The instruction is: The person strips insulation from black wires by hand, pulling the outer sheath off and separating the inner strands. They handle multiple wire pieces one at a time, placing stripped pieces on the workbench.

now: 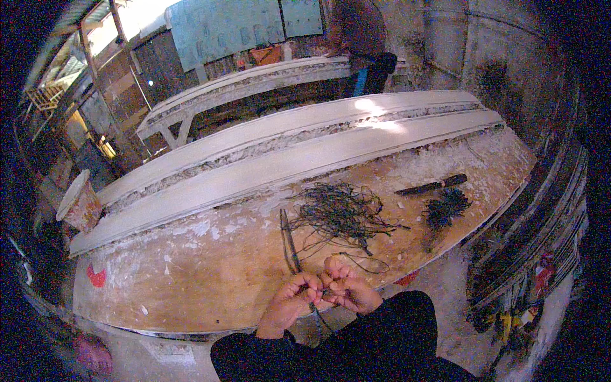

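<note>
My left hand [293,302] and my right hand [349,290] meet fingertip to fingertip over the near edge of the worn wooden table [165,280]. Both pinch a thin dark cord, mostly hidden by the fingers. A long, narrow dark strip with a pointed end [289,239] passes under my left hand and comes out below it; whether the hand grips it I cannot tell. Just beyond lies a loose tangle of dark green cord [340,213]. To its right are a dark-handled knife [436,185] and a bundle of short dark cord pieces [447,207].
Pale, plaster-crusted long boards [286,165] run along the table's far side. At their left end stands a crusted bucket [81,202]. Behind is another long bench [248,79] with a person [359,32] beside it. Long stacked lengths [541,210] lie at the right.
</note>
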### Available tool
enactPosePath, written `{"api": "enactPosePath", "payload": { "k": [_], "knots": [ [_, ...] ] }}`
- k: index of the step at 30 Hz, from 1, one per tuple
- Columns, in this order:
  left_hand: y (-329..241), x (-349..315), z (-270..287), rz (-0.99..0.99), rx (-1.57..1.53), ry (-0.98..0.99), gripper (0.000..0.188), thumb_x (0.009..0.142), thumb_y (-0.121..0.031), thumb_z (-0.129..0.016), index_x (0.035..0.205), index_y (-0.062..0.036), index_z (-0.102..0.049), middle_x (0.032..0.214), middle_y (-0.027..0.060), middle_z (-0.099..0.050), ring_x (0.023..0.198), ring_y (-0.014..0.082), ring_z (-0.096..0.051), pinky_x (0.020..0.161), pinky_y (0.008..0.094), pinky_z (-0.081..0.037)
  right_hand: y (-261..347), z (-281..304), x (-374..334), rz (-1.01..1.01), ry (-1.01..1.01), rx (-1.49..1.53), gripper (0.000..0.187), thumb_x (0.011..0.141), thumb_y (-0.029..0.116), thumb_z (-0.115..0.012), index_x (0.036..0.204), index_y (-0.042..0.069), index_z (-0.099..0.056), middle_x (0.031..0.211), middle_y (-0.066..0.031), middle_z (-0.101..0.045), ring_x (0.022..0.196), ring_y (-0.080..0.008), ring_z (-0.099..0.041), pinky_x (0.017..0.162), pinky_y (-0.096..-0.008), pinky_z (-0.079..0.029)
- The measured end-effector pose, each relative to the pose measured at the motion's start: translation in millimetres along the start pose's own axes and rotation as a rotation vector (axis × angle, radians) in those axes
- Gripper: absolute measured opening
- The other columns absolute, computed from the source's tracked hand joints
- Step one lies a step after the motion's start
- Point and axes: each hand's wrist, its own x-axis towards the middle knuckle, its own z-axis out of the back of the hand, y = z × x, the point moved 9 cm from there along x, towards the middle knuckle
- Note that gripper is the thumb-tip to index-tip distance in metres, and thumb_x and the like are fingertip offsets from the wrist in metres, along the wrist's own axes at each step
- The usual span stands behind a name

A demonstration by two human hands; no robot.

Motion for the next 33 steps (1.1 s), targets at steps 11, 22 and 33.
{"api": "enactPosePath", "payload": {
  "k": [11,22,33],
  "knots": [
    [-43,-4,-4,-0.312,0.648,-0.218,0.013,0.069,-0.001,-0.064,0.081,-0.0010,-0.058,0.080,0.0050,-0.058,0.077,0.0130,-0.055,0.070,0.0242,-0.044,8,-11,4,0.026,-0.003,-0.136,0.020,0.076,0.005,-0.054,0.078,0.012,-0.036,0.071,0.0010,-0.043,0.057,-0.0045,-0.044,0.045,-0.0149,-0.033],
    [-49,-10,-2,-0.278,0.760,-0.284,0.006,0.072,0.002,-0.060,0.076,-0.0001,-0.056,0.077,0.0058,-0.060,0.071,0.0142,-0.059,0.064,0.0241,-0.046,-1,4,10,0.078,0.034,-0.346,0.021,0.074,0.001,-0.053,0.073,0.012,-0.035,0.072,-0.0007,-0.043,0.067,-0.0116,-0.047,0.056,-0.0231,-0.037],
    [-54,-11,-3,-0.365,0.659,-0.174,0.014,0.067,0.002,-0.064,0.078,-0.0022,-0.056,0.079,0.0082,-0.057,0.076,0.0152,-0.057,0.067,0.0255,-0.046,-1,-24,2,0.044,0.088,-0.079,0.027,0.072,0.005,-0.057,0.071,0.013,-0.031,0.068,-0.0001,-0.038,0.063,-0.0118,-0.044,0.056,-0.0254,-0.039]
  ]
}}
